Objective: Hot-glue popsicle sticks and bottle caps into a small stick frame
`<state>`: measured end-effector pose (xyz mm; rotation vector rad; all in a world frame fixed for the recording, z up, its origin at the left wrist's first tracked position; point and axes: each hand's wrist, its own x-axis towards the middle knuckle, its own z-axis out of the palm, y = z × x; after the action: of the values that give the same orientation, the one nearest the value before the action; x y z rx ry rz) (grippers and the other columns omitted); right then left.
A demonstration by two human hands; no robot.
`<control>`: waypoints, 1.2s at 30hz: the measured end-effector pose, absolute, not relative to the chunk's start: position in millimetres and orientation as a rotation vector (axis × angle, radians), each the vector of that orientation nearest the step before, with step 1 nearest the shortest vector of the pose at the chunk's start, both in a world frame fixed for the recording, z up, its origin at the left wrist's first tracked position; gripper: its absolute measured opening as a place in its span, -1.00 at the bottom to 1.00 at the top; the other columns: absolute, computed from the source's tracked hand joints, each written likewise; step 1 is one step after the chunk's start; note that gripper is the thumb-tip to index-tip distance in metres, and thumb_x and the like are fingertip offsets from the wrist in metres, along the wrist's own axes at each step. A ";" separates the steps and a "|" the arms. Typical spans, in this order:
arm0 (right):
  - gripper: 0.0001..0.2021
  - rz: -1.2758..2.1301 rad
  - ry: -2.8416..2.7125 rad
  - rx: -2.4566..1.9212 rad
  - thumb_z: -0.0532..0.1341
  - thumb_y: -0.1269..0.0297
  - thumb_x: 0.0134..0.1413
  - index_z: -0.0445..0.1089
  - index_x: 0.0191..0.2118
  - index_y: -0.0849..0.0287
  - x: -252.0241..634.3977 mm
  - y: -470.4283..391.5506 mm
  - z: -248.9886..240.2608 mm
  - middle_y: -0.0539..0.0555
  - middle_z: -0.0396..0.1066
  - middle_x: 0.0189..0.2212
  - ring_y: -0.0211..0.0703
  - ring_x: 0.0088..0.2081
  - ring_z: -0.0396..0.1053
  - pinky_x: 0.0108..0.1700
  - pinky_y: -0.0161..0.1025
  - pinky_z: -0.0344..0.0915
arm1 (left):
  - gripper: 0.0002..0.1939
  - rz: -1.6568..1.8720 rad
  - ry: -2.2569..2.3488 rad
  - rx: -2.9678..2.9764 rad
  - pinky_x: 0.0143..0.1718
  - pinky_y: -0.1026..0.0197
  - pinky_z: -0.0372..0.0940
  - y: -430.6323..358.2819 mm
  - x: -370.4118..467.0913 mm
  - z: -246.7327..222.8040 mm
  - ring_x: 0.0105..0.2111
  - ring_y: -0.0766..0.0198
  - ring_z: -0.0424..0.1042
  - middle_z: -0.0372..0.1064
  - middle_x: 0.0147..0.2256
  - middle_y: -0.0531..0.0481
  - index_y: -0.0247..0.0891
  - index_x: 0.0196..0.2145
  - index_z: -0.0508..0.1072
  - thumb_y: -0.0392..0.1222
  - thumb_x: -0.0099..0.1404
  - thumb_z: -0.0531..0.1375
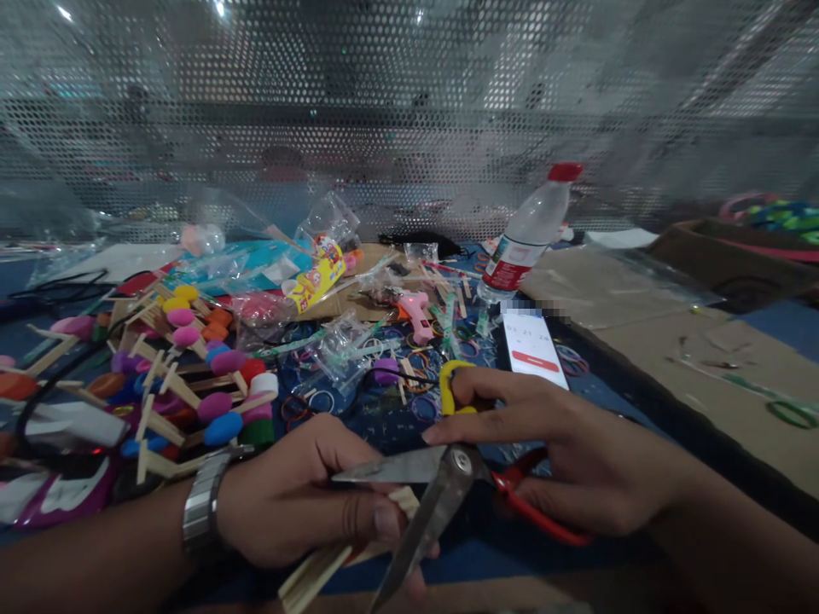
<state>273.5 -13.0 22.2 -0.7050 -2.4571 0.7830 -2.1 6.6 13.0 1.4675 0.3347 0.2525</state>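
Note:
My right hand [556,443] grips a pair of scissors [441,477] by its handles, one yellow and one red. The blades are spread apart and point left toward my other hand. My left hand [307,490], with a metal watch on its wrist, is closed around some pale wooden sticks [320,576]. One stick end shows by the thumb, between the spread blades. A bit of orange shows beneath the sticks; what it is I cannot make out.
Wooden-stick pieces with coloured caps [192,384] pile up at the left. A pink glue gun [417,315] lies among scraps and rubber bands in the middle. Behind my right hand are a lit phone [532,345] and a plastic bottle [528,234]. Cardboard [678,333] lies right.

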 end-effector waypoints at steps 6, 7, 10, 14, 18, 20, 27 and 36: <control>-0.60 0.807 -2.462 -0.699 0.16 0.25 0.26 0.41 0.19 0.11 273.1 -14.6 24.1 0.11 0.34 -0.26 -0.18 -0.29 0.30 -0.27 -0.25 0.23 | -0.49 0.246 0.354 1.488 -0.31 0.21 0.40 5.6 -4.1 9.2 -0.44 0.18 0.52 0.64 -0.37 -0.26 -0.35 -0.21 0.68 0.16 0.39 0.14; -0.60 0.807 -2.464 -0.699 0.16 0.24 0.27 0.41 0.18 0.12 272.9 -14.7 24.5 0.12 0.35 -0.26 -0.18 -0.29 0.31 -0.27 -0.25 0.23 | -0.48 0.250 0.354 1.472 -0.31 0.22 0.40 5.2 -3.9 9.0 -0.45 0.19 0.52 0.64 -0.35 -0.27 -0.36 -0.20 0.67 0.17 0.39 0.14; -0.61 0.791 -2.477 -0.696 0.15 0.21 0.29 0.41 0.17 0.17 272.0 -14.5 25.2 0.14 0.38 -0.26 -0.17 -0.30 0.33 -0.28 -0.25 0.24 | -0.47 0.264 0.361 1.433 -0.36 0.25 0.36 3.8 -2.1 9.3 -0.49 0.24 0.48 0.64 -0.34 -0.32 -0.40 -0.21 0.67 0.17 0.39 0.15; -0.65 0.818 -2.449 -0.657 0.11 0.27 0.36 0.40 0.18 0.16 269.0 -13.9 24.7 0.11 0.43 -0.33 -0.23 -0.35 0.36 -0.32 -0.31 0.23 | -0.49 0.255 0.411 1.386 -0.57 0.37 0.20 3.1 1.2 9.9 -0.60 0.35 0.37 0.63 -0.42 -0.28 -0.37 -0.29 0.68 0.19 0.32 0.23; -0.63 0.867 -2.390 -0.676 0.16 0.24 0.34 0.38 0.20 0.14 268.5 -12.7 25.5 0.10 0.48 -0.33 -0.23 -0.33 0.40 -0.28 -0.30 0.27 | -0.54 0.283 0.394 1.375 -0.59 0.38 0.17 5.0 1.2 10.8 -0.58 0.34 0.44 0.63 -0.37 -0.30 -0.36 -0.24 0.68 0.14 0.34 0.23; -0.61 0.841 -2.383 -0.723 0.19 0.20 0.31 0.38 0.20 0.13 270.8 -12.3 27.1 0.12 0.47 -0.27 -0.20 -0.30 0.41 -0.26 -0.28 0.29 | -0.54 0.291 0.397 1.391 -0.58 0.38 0.18 5.8 0.4 11.4 -0.55 0.32 0.47 0.63 -0.38 -0.30 -0.38 -0.25 0.68 0.13 0.35 0.23; -0.59 0.851 -2.450 -0.727 0.21 0.24 0.23 0.42 0.17 0.12 277.8 -12.8 29.0 0.12 0.40 -0.26 -0.18 -0.30 0.36 -0.28 -0.25 0.27 | -0.50 0.306 0.347 1.545 -0.37 0.25 0.36 7.5 1.4 14.9 -0.48 0.24 0.53 0.65 -0.38 -0.26 -0.35 -0.24 0.68 0.13 0.42 0.13; -0.61 0.923 -2.456 -0.678 0.19 0.28 0.24 0.44 0.15 0.18 275.0 -13.3 31.1 0.16 0.46 -0.25 -0.18 -0.30 0.40 -0.27 -0.27 0.29 | -0.47 0.333 0.349 1.723 -0.28 0.21 0.41 8.0 2.1 15.2 -0.41 0.15 0.57 0.63 -0.45 -0.22 -0.30 -0.31 0.68 0.15 0.44 0.08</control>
<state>275.0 -13.3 31.1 -0.6781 -2.4563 0.9230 2.1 8.0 15.2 1.7227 0.3486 0.3325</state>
